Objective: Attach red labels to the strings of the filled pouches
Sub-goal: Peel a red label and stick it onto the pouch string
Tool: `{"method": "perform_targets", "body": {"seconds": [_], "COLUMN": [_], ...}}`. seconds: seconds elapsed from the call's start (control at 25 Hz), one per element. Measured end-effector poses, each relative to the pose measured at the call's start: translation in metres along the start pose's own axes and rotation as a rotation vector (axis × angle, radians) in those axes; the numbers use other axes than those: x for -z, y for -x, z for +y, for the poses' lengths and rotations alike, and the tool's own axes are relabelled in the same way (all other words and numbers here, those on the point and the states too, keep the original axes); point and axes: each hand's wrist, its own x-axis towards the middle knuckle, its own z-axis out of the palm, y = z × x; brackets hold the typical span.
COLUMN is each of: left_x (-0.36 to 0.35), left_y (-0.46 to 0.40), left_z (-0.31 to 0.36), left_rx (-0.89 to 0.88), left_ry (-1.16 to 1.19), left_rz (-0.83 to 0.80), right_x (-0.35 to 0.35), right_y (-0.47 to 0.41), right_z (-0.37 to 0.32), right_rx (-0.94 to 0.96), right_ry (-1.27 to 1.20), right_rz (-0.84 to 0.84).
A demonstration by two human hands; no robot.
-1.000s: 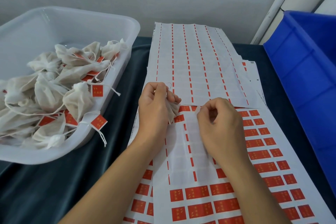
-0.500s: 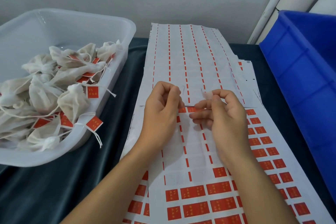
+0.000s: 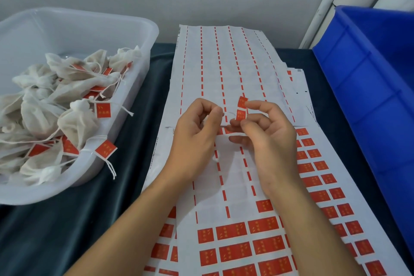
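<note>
From my head camera: my right hand (image 3: 266,139) pinches a red label (image 3: 242,108) by thumb and forefinger; my left hand (image 3: 197,136) curls around a pouch (image 3: 205,119), mostly hidden, its string (image 3: 230,114) running to the label. The white tub (image 3: 125,29) at left holds labelled pouches (image 3: 76,123). What the blue bin (image 3: 363,87) at right holds, I cannot tell.

Left: tub (image 3: 143,36) holding pouches (image 3: 76,123).
Centre: label sheets (image 3: 224,69) on table cloth (image 3: 67,231), under both hands.
Right: crate (image 3: 369,87).
</note>
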Motion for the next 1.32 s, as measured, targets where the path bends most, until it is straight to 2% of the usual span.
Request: {"method": "perform_targets", "body": {"seconds": [0.36,0.8,1.16,1.32], "left_x": [0.000,0.001,0.001,0.001], "left_y": [0.001,0.001,0.003,0.005], "left_z": [0.000,0.002,0.007,0.011], "left_rx": [-0.017,-0.015,-0.030,-0.026], "left_ry": [-0.033,-0.090,-0.102,-0.075], "left_rz": [-0.044,-0.070,-0.062,-0.110], "right_x": [0.003,0.008,0.010,0.008], "right_y": [-0.002,-0.007,-0.006,-0.007], "right_z": [-0.004,-0.001,-0.001,-0.001], "right_rx": [-0.057,-0.100,-0.085,-0.048], "right_ry": [-0.121,-0.141,-0.169,-0.147], "right_rz": [0.061,0.158,0.141,0.234]}}
